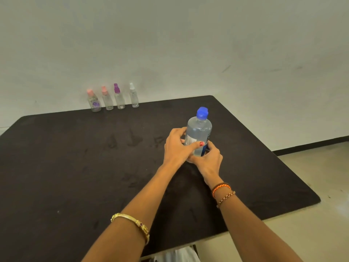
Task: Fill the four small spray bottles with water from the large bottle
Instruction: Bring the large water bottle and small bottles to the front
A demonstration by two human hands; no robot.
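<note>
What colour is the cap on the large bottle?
Blue; the cap on the large bottle shows clearly in the head view.

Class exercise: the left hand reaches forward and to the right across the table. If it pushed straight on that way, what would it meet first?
Nothing new: the left hand already grips the large bottle, which blocks that line. Past it there looks to be only bare table, though depth is hard to judge.
</note>
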